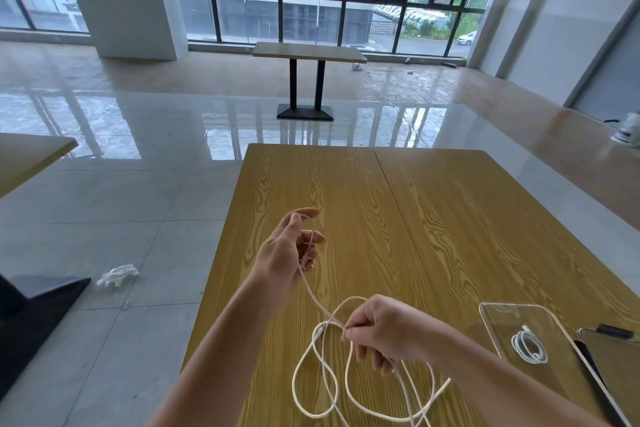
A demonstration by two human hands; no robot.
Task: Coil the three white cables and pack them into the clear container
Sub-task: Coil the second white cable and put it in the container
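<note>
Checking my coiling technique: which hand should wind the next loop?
Probably the left hand: it holds the cable end, raised and free. The right hand pinches the loops together.

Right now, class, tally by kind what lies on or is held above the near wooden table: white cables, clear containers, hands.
White cables: 2, a loose cable held in both hands and a coiled cable in the container
Clear containers: 1, the container
Hands: 2, left hand, right hand
Total: 5

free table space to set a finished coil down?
Bare: the far half of the table, beyond the left hand. Crowded: the near edge, with loose cable under the right hand, clear container at right.
</note>
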